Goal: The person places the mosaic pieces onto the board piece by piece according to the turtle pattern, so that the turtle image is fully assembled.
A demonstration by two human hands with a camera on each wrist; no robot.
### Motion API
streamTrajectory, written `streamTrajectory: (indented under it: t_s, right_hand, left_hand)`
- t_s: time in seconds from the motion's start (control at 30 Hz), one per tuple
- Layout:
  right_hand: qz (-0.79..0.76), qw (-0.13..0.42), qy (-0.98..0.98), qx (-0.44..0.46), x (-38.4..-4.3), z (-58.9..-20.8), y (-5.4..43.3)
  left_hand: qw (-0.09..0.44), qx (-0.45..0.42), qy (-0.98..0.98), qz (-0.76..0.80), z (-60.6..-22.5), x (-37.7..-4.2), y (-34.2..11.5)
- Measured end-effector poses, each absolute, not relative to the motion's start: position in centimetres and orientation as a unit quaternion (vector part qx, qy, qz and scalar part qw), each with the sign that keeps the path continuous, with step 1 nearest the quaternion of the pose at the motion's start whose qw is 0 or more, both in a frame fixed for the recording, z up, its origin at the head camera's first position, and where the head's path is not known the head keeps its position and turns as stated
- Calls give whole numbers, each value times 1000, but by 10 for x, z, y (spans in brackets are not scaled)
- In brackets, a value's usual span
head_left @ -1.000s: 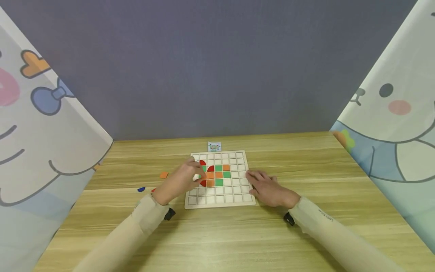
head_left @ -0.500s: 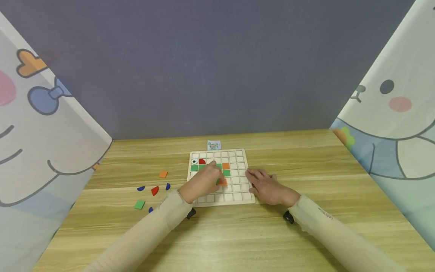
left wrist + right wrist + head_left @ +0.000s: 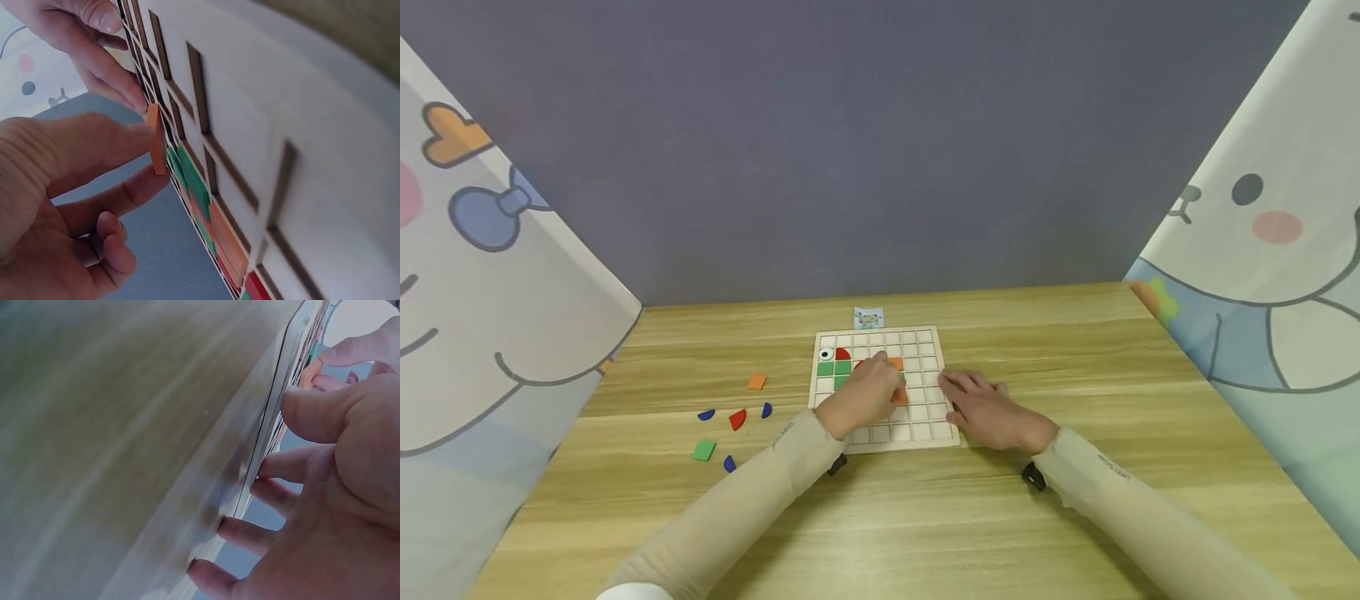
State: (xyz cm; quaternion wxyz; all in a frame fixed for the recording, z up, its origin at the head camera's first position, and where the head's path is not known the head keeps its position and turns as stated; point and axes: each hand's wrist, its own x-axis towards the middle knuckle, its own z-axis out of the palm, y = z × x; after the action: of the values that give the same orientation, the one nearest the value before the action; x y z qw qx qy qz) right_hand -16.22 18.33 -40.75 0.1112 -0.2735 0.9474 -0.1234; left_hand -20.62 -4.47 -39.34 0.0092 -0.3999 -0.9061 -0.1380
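the left hand has moved rightward across the board, pinching an orange square, apparently not yet seated, while the right hand spreads fingers against the edge.

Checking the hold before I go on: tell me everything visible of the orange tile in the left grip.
The orange tile is plain and flat, with a narrow, straight edge; its material could be wood or plastic. The left grip pinches it between thumb and finger, covering part of it. The left wrist view shows it nearly edge-on, raised at the surface of the grid board, not lying flat in a cell. Whether it touches the board cannot be told.
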Motion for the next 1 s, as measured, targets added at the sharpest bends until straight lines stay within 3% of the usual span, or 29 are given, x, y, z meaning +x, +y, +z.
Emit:
streamTrajectory:
  t_s: [0.63, 1.0]
  right_hand:
    - [-128, 112, 946, -277, -163, -408, 182]
    - [-134, 118, 943, -280, -163, -407, 183]
  left_hand:
    - [-9, -425, -899, -107, -396, -207, -56]
    - [4, -380, -905, -189, -384, -202, -131]
